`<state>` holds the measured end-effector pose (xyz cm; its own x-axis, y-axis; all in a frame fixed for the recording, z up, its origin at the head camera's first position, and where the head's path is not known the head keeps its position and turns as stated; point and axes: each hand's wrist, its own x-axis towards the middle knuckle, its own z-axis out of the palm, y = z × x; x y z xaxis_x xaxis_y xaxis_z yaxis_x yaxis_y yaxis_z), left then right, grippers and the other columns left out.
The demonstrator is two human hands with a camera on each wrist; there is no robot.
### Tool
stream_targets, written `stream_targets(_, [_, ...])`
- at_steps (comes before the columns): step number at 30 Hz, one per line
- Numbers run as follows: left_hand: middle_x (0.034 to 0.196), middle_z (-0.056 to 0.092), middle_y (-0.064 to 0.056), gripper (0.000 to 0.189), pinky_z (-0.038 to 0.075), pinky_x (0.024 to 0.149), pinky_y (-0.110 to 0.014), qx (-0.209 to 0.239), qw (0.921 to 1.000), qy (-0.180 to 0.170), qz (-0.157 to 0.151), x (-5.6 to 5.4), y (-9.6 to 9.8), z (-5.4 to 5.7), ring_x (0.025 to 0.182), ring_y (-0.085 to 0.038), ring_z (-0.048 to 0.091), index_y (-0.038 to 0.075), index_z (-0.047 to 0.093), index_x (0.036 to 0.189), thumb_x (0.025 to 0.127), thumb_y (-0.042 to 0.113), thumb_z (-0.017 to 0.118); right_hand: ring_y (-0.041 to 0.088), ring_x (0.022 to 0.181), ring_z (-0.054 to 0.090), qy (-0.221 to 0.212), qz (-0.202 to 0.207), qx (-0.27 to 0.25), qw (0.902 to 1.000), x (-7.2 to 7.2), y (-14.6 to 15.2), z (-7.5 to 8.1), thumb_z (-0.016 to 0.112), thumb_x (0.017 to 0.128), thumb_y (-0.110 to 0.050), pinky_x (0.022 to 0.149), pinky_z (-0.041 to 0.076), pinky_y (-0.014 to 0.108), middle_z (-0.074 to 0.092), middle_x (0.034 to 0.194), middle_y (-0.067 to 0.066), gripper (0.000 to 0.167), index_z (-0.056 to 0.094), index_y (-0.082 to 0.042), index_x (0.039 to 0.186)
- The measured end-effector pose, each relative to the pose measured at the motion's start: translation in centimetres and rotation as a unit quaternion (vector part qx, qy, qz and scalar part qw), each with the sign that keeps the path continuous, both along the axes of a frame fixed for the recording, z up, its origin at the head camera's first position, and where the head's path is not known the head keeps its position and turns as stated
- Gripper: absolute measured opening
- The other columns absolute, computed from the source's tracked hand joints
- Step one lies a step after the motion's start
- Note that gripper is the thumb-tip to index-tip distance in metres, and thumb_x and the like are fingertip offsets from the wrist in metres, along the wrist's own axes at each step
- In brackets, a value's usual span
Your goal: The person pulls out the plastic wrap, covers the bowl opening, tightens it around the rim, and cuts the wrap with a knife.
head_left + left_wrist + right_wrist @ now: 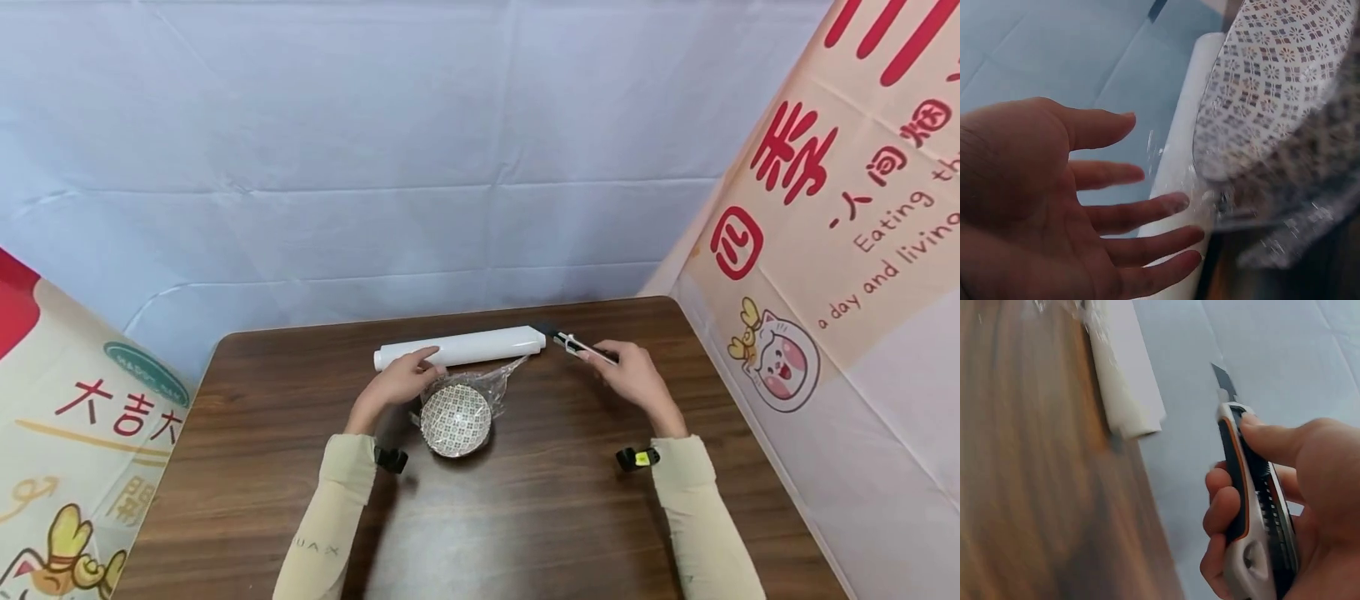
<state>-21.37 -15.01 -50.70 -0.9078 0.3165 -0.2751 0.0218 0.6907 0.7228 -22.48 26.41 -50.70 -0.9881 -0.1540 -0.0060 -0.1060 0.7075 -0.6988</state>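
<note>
In the head view a patterned bowl [455, 421] sits on the table, with clear plastic wrap [495, 385] over and around it. Behind it lies a white roll of cling film [465, 347]. My left hand [401, 379] is at the bowl's upper left, over the near side of the roll; the left wrist view shows its fingers [1147, 247] spread and fairly straight, tips beside the wrap. To the right of the roll, my right hand [626, 371] grips a utility knife [1250, 500], thumb on its slider side. The knife's blade [1224, 381] is out.
The brown wooden table [525, 517] ends just behind the roll, at a pale cloth backdrop [360, 150]. Printed banners stand along the right [840, 250] and left sides. A dark band with a small camera is on each wrist.
</note>
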Motion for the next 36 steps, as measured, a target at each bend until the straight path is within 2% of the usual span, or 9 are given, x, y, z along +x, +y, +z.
stream_targets(6, [0.151, 0.058, -0.021, 0.067, 0.047, 0.114, -0.060, 0.003, 0.9984, -0.014, 0.054, 3.0, -1.9, -2.0, 0.138, -0.040, 0.058, 0.008, 0.033, 0.164, 0.111, 0.043, 0.051, 0.014, 0.063, 0.064, -0.007, -0.056, -0.091, 0.9943, 1.9, -1.4, -1.7, 0.066, 0.103, -0.046, 0.059, 0.053, 0.026, 0.073, 0.082, 0.014, 0.040, 0.076, -0.010, 0.115])
stream_targets(9, [0.137, 0.066, -0.021, 0.069, 0.054, 0.101, -0.052, 0.005, 0.9974, -0.025, 0.067, 4.1, -2.7, -3.1, 0.116, -0.033, 0.069, 0.007, 0.034, 0.164, 0.110, 0.048, 0.050, 0.012, 0.060, 0.063, -0.003, -0.085, -0.127, 0.9883, 2.2, -1.9, -2.0, 0.067, 0.104, -0.043, 0.056, 0.052, 0.024, 0.072, 0.080, 0.014, 0.039, 0.075, -0.008, 0.117])
stream_targets(12, [0.131, 0.067, -0.021, 0.074, 0.060, 0.082, -0.041, 0.058, 0.9927, -0.056, 0.090, 5.1, -3.2, -4.1, 0.088, -0.022, 0.073, 0.005, 0.031, 0.164, 0.109, 0.051, 0.051, 0.010, 0.060, 0.063, -0.010, -0.102, -0.149, 0.9835, 2.3, -2.3, -2.1, 0.066, 0.104, -0.042, 0.055, 0.050, 0.022, 0.073, 0.081, 0.013, 0.040, 0.074, -0.006, 0.121])
stream_targets(15, [0.150, 0.054, -0.026, 0.078, 0.064, 0.075, -0.036, 0.165, 0.9739, -0.100, 0.120, 6.0, -3.2, -5.2, 0.082, -0.021, 0.076, 0.004, 0.026, 0.166, 0.108, 0.048, 0.055, 0.009, 0.061, 0.064, -0.029, -0.114, -0.167, 0.9788, 2.4, -2.7, -2.2, 0.066, 0.104, -0.040, 0.054, 0.050, 0.021, 0.073, 0.082, 0.011, 0.041, 0.072, -0.004, 0.125])
stream_targets(18, [0.160, 0.043, -0.030, 0.077, 0.066, 0.080, -0.037, 0.266, 0.9433, -0.133, 0.147, 7.0, -2.9, -6.3, 0.085, -0.026, 0.079, 0.004, 0.021, 0.167, 0.109, 0.042, 0.056, 0.008, 0.061, 0.064, -0.048, -0.120, -0.188, 0.9737, 2.6, -3.0, -2.3, 0.065, 0.106, -0.035, 0.052, 0.049, 0.020, 0.072, 0.081, 0.009, 0.040, 0.070, -0.001, 0.126])
stream_targets(20, [0.163, 0.039, -0.030, 0.076, 0.066, 0.082, -0.039, 0.314, 0.9251, -0.139, 0.161, 7.7, -2.5, -6.9, 0.086, -0.028, 0.079, 0.005, 0.019, 0.167, 0.110, 0.037, 0.056, 0.008, 0.061, 0.063, -0.058, -0.126, -0.209, 0.9680, 2.7, -3.3, -2.4, 0.065, 0.106, -0.032, 0.049, 0.047, 0.020, 0.071, 0.080, 0.008, 0.039, 0.069, 0.001, 0.126])
stream_targets(23, [0.167, 0.034, -0.028, 0.074, 0.066, 0.082, -0.040, 0.360, 0.9064, -0.136, 0.174, 8.5, -1.8, -7.6, 0.085, -0.027, 0.079, 0.008, 0.017, 0.168, 0.110, 0.032, 0.057, 0.007, 0.060, 0.062, -0.070, -0.135, -0.235, 0.9602, 2.9, -3.6, -2.6, 0.065, 0.106, -0.032, 0.046, 0.044, 0.018, 0.071, 0.079, 0.005, 0.041, 0.067, 0.003, 0.127])
stream_targets(28, [0.173, 0.021, -0.025, 0.075, 0.066, 0.085, -0.043, 0.395, 0.8914, -0.141, 0.171, 9.4, -0.7, -8.3, 0.087, -0.023, 0.077, 0.013, 0.013, 0.169, 0.111, 0.031, 0.056, 0.009, 0.061, 0.063, -0.082, -0.140, -0.248, 0.9551, 3.4, -4.0, -3.0, 0.064, 0.107, -0.033, 0.046, 0.044, 0.019, 0.071, 0.079, 0.003, 0.043, 0.066, 0.001, 0.131])
stream_targets(36, [0.173, 0.020, -0.023, 0.076, 0.065, 0.089, -0.044, 0.404, 0.8835, -0.144, 0.189, 10.2, -0.3, -9.1, 0.089, -0.021, 0.075, 0.013, 0.014, 0.169, 0.110, 0.033, 0.057, 0.009, 0.067, 0.067, -0.087, -0.134, -0.246, 0.9561, 4.3, -4.6, -3.8, 0.061, 0.108, -0.025, 0.055, 0.051, 0.020, 0.075, 0.091, 0.016, 0.039, 0.063, 0.003, 0.136])
